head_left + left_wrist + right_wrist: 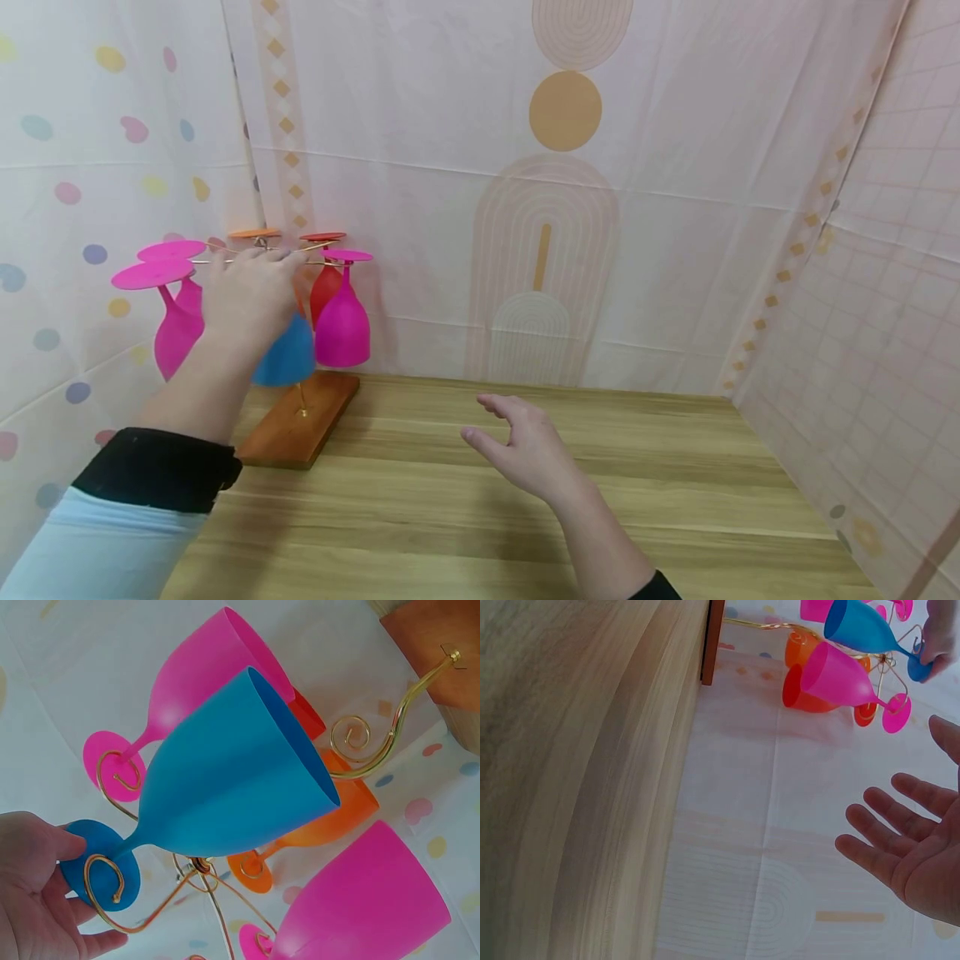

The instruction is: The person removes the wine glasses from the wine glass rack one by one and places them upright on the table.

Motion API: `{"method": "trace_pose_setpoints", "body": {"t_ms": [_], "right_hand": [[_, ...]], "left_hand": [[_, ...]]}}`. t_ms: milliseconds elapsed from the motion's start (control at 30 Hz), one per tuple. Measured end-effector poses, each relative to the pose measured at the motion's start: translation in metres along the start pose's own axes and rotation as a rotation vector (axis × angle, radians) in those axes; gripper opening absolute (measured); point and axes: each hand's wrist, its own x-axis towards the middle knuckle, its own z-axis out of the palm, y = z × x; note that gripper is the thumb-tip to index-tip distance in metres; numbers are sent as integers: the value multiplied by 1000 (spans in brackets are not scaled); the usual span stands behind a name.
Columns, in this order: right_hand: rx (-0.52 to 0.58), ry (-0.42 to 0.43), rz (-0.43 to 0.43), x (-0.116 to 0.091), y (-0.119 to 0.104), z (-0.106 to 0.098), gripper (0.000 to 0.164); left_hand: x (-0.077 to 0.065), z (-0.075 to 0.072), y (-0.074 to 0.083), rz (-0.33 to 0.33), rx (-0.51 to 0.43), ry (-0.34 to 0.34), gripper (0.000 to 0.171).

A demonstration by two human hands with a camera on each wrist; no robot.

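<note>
My left hand [251,296] pinches the round foot of a blue wine glass [232,772] between thumb and fingers. The glass hangs upside down, its stem within a curled hook of the gold wire glass rack [390,735]. Around it hang several more glasses by their feet: a pink wine glass [345,329] on the right, a red wine glass [324,287] behind it, an orange wine glass [330,817] and other pink ones on the left. Away to the right, my right hand [528,446] hovers over the table, fingers extended and holding nothing.
The rack's wooden base [300,425] stands at the back left of the wood-grain table [420,500]. Patterned cloth [420,167] hangs behind the table, with a dotted cloth [82,167] on the left and a checked cloth [885,333] on the right.
</note>
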Motion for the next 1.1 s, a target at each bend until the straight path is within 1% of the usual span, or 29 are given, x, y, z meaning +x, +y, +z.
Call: {"method": "trace_pose_setpoints", "body": {"t_ms": [267, 433, 733, 1100], "right_hand": [[-16, -4, 0, 0, 1, -1, 65], [-20, -5, -3, 1, 2, -1, 63], [-24, -3, -5, 1, 3, -1, 62], [-8, -15, 6, -1, 4, -8, 62]], "left_hand": [[-10, 3, 11, 39, -41, 54, 99], [-16, 4, 16, 71, -22, 80, 94], [-25, 8, 24, 102, 9, 112, 93], [-40, 10, 43, 180, -31, 189, 71]]}}
